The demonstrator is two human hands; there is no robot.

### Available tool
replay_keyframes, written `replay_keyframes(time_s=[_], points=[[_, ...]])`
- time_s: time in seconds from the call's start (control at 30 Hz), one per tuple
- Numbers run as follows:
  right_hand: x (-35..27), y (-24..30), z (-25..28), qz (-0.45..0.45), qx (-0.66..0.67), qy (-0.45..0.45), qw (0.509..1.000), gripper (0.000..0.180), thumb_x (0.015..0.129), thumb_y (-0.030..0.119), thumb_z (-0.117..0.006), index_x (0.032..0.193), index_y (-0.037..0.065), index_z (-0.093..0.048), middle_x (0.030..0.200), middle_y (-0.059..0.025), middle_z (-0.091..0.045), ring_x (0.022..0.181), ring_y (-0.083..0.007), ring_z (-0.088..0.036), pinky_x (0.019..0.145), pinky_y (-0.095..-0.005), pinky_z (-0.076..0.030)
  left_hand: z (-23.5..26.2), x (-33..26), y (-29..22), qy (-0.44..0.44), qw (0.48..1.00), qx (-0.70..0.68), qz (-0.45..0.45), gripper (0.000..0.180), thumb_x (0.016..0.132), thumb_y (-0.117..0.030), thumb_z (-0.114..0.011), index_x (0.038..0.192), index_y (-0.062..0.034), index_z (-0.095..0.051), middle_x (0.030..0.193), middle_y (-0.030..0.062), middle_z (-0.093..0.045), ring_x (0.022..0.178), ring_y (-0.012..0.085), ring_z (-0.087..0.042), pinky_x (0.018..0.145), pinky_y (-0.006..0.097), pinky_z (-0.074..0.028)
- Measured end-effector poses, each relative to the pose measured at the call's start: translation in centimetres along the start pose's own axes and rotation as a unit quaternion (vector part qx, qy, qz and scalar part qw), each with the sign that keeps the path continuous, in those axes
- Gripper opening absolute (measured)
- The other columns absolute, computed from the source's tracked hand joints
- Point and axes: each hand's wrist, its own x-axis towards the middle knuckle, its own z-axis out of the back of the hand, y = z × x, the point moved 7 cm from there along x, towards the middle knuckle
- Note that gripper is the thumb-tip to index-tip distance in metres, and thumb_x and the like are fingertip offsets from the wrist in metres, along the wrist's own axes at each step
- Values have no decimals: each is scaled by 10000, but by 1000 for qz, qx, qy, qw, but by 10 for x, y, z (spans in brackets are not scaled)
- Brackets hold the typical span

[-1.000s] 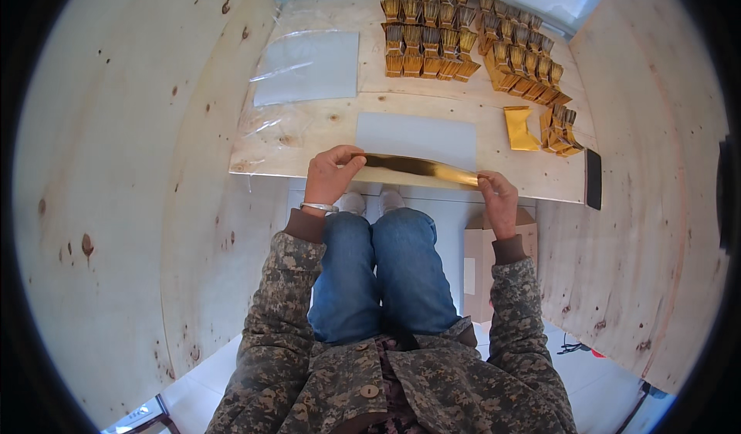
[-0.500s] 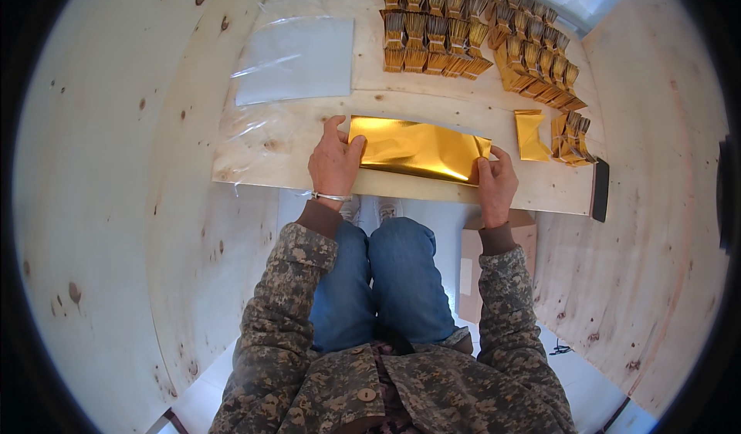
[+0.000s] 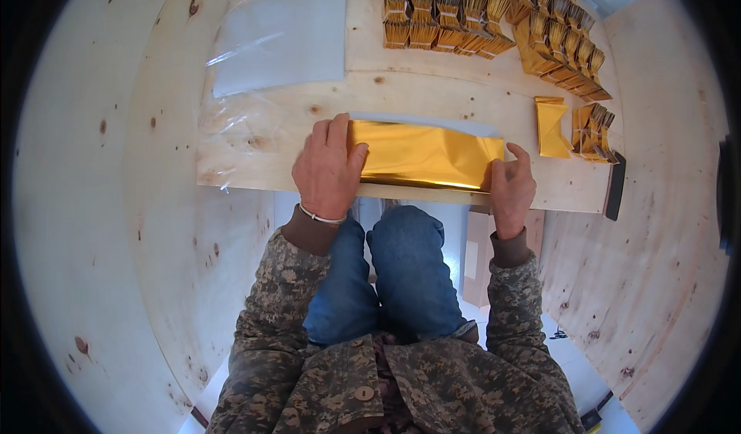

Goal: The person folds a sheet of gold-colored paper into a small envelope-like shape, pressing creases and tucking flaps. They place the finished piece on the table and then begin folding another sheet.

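Observation:
A long strip of shiny gold foil paper (image 3: 428, 156) lies along the table's near edge, a pale layer showing behind its far side. Its left end is held by my left hand (image 3: 328, 164), the thumb pressed on the foil and the fingers bent around the edge. My right hand (image 3: 515, 185) grips the right end near the front corner, thumb against the foil and index finger raised and curved beside it. The undersides of both grips are hidden.
A pale rectangular sheet (image 3: 282, 44) lies at the back left under clear film. Several tied bundles of folded gold paper (image 3: 448, 21) stand at the back right. Nearer are a flat folded gold piece (image 3: 552, 129), another bundle (image 3: 593, 135) and a black bar (image 3: 615, 187). Wooden panels (image 3: 656, 226) flank the table.
My view has shifted a little. My left hand has turned further over the foil's left end, its fingers closer together. The foil looks flatter and squarer to the edge; both hands still hold it.

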Motion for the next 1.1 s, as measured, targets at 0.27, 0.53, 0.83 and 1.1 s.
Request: replay_keyframes(time_s=[0.27,0.53,0.83,1.1], points=[[2,8,-1,17,-30,1,999,252,935,88,-621,1176,34,-572,682,-107,-675,589,-250,-664,580,-359,-503,-3,-27,-81,47,985,-27,-163,396,829,-152,-705,1213,-63,-662,1261,109,-621,1147,325,-576,1015,475,-414],[6,11,-4,-8,-29,12,999,249,923,93,-645,1156,22,-591,664,-101,-663,563,-229,-644,564,-350,-500,-47,-34,-76,170,979,0,-110,598,876,-320,-686,1403,-81,-534,1497,135,-470,1346,348,-444,1124,539,-295],[6,49,1,169,-173,-35,970,312,880,72,-672,1184,2,-644,1158,-177,-653,1031,-331,-619,891,-419,-505,-57,-28,-71,199,974,-5,-109,583,882,-302,-667,1403,-81,-530,1519,124,-447,1367,342,-416,1129,557,-257],[-1,60,-22,181,-160,50,969,316,896,97,-657,1191,-14,-671,1259,-180,-630,1227,-369,-543,1059,-459,-404,-58,-18,-71,204,973,-10,-105,590,881,-302,-663,1411,-80,-526,1517,133,-450,1372,355,-410,1128,566,-245]])
